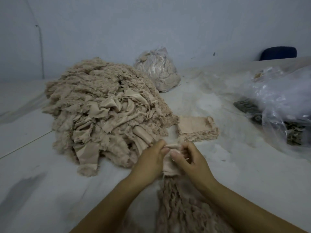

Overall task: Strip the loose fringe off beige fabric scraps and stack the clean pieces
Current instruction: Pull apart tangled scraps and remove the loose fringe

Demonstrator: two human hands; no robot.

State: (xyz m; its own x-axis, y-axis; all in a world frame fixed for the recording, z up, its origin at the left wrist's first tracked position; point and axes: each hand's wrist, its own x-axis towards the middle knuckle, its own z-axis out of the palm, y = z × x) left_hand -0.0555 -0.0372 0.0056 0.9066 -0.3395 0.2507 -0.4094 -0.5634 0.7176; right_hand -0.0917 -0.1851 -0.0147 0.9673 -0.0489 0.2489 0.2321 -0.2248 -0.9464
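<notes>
A beige fabric scrap [169,167] is held between both hands low in the middle of the view. My left hand [149,159] pinches its top left edge. My right hand [188,158] pinches the top edge beside it, thumb on the cloth. Below the hands lies a heap of stripped fringe [181,207]. A big pile of fringed beige scraps [104,111] fills the table's left middle. A small neat stack of clean pieces [196,127] lies just beyond the hands, to the right of the pile.
A tied plastic bag of beige scraps [158,69] stands at the back. A large clear plastic bag [286,105] with darker fabric lies at the right. A blue chair back [278,52] shows behind the grey table [42,182].
</notes>
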